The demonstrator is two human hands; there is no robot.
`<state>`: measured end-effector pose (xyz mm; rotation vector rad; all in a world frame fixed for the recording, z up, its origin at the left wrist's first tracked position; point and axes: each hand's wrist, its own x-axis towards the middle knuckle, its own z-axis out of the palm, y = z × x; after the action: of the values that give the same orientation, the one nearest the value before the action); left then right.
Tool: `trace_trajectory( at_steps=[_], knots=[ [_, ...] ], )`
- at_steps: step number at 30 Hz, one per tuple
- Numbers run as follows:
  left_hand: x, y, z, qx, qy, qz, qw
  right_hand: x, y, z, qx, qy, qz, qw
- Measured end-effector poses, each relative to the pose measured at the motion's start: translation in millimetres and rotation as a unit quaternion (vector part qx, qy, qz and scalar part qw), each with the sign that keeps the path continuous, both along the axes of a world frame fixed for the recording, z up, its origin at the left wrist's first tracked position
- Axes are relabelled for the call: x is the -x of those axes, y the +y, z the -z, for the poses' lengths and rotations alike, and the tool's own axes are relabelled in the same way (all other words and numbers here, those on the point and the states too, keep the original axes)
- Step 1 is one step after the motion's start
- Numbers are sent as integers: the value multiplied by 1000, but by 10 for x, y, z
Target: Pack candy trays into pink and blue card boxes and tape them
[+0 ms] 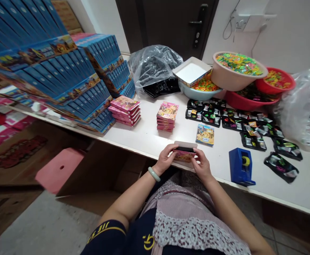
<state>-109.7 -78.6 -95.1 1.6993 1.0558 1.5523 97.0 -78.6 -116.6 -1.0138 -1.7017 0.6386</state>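
A small pink printed box (183,156) is held at the table's front edge, its pale flap raised and something black showing in its opening. My left hand (166,159), with a pale green bangle at the wrist, grips the box's left end. On the right end, the fingers and thumb of my right hand (202,166) are closed. Just beyond lies a blue and yellow printed box (205,134). A stack of pink boxes (167,115) stands farther off, and a second pink stack (125,109) sits left of it.
Blue display boxes (51,74) are piled high at left. Several filled black trays (232,122) lie at right, near a blue tape dispenser (241,166). Behind are a beige basin (224,76) of colourful pieces, a red basin (240,101) and a clear plastic bag (155,63).
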Motion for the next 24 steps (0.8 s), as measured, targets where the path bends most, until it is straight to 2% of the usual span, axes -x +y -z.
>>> trace_trajectory(
  at_steps=[4,6,9,12,15,17,19,22,24],
  knots=[
    [-2,9,-9,-46,53,-10,997,-97,65,-174,-25,-30,-28,999],
    [-8,64,-54,-21,41,-16,999,-78,137,-271,-10,-19,-22,1000],
    [-19,155,-122,62,-20,-16,998,-22,235,-359,83,65,-4,994],
    [7,208,-191,84,-43,29,995,-25,260,-414,125,105,-20,986],
    [53,200,-274,21,18,110,994,-81,199,-490,77,42,-81,993],
    [56,169,-326,-1,51,135,989,-98,141,-543,54,14,-105,993],
    [27,137,-364,14,64,120,991,-75,92,-585,52,1,-90,995],
    [-40,124,-394,58,58,65,995,1,52,-624,69,-6,-49,996],
    [-61,144,-407,75,47,56,994,39,38,-643,80,-7,-35,996]
  ],
)
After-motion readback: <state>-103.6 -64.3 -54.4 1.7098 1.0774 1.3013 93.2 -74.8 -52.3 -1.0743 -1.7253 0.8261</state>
